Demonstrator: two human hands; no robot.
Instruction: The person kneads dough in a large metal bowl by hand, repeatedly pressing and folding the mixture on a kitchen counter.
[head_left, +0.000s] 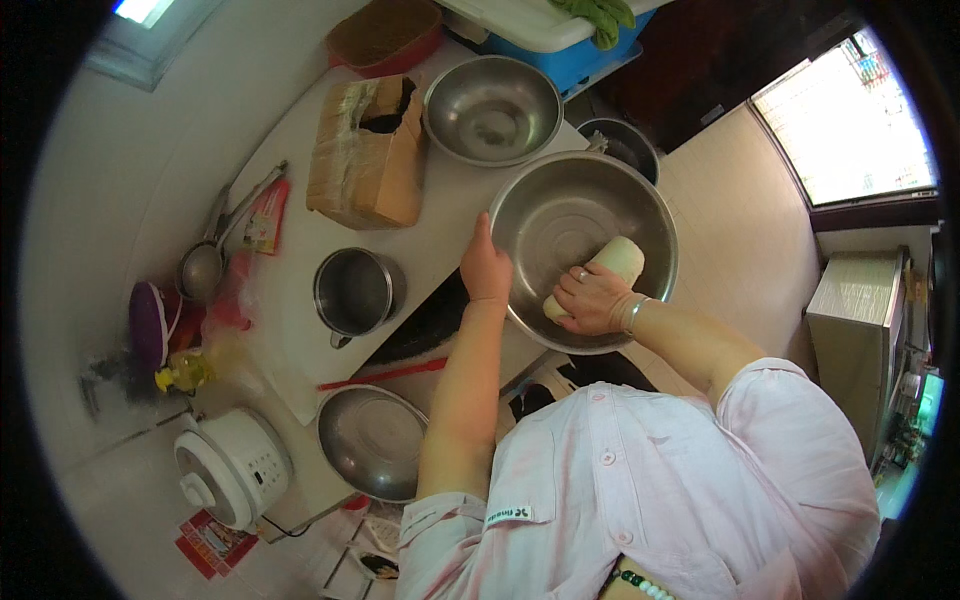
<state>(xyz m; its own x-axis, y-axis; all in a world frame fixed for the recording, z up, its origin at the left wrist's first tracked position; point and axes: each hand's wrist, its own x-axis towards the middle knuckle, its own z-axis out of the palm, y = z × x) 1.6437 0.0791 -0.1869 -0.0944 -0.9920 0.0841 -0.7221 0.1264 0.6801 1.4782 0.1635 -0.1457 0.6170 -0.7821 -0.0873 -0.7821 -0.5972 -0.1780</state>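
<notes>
My left hand (486, 262) grips the left rim of a large stainless steel basin (555, 202), thumb at the edge and the other fingers mostly hidden. Inside the basin, my right hand (594, 300) is wrapped over a thick, pale green-white cylindrical vegetable (621, 261), perhaps a white radish or a gourd. The vegetable lies slanted against the basin's lower right side, its rounded far end showing beyond my fingers. Apart from the vegetable, I see only bare metal in the basin. A ring and a bracelet are on my right hand and wrist.
Behind the basin stand another steel basin (493, 105) and a torn cardboard box (367, 161). A steel pot (356, 291) is on the white counter (289, 300) to the left. Nearer me are a third steel basin (375, 442) and a white rice cooker (232, 465). Ladles (202, 266) are by the wall.
</notes>
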